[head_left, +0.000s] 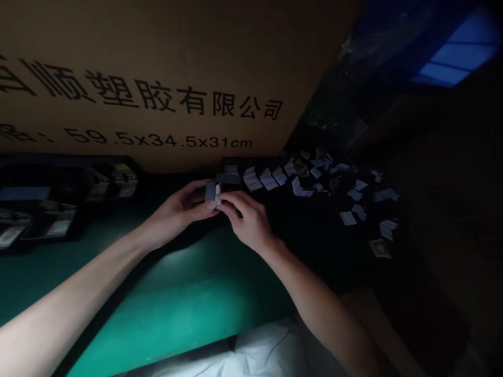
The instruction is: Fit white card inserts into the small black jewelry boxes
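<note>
Both my hands meet over the far middle of a green table [176, 298]. My left hand [178, 212] is closed around a small grey box-like piece [211, 191], thumb and fingers pinching its sides. My right hand [247, 220] is closed too, its fingertips pressed against the same piece from the right. The scene is dim, so the piece's details stay unclear. Just behind the hands lies a dark tray [230, 179].
A big brown cardboard box [157, 78] with printed characters stands behind the hands. Several small folded white slips [306, 180] lie scattered to the right. Dark trays with parts [58, 204] sit at the left. White cloth [259, 351] lies at the near edge.
</note>
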Demonstrator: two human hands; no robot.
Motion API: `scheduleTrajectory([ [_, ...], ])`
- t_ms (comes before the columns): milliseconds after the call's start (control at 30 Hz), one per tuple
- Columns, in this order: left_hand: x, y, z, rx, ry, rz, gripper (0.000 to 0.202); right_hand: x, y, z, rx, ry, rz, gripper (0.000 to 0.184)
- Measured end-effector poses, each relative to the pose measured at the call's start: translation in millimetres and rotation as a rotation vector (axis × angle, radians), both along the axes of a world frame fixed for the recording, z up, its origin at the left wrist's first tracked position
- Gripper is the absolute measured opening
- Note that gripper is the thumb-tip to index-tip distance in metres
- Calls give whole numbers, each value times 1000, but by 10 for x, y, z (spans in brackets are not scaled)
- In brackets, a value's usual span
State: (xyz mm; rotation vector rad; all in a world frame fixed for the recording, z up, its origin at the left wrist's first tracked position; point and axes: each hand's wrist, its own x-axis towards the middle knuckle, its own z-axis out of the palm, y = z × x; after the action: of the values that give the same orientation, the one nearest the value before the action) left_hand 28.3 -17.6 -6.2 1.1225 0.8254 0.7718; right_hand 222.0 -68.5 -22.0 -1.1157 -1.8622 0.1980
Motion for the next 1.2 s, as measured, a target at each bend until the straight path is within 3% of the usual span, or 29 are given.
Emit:
scheduleTrajectory([
  [167,4,-17,41,-6,-6,14,50,-35,6,-8,47,3,40,19],
  [333,17,-26,61,-48,-41,65,42,-88,-7,-4,156,73,-14,25],
  [633,-10,22,3,-231,-230,153,32,-72,35,-52,49,230,-203,17],
  [900,5,-34,58,-287,-288,137,31,-70,24,-41,-70,215,-134,14],
  [1033,-2,-45,76,-319,-280,91,31,-76,22,-47,-31,171,-25,16],
  [1200,-3,-48,103,-341,-272,97,31,-69,32,-53,55,-9,-33,20],
])
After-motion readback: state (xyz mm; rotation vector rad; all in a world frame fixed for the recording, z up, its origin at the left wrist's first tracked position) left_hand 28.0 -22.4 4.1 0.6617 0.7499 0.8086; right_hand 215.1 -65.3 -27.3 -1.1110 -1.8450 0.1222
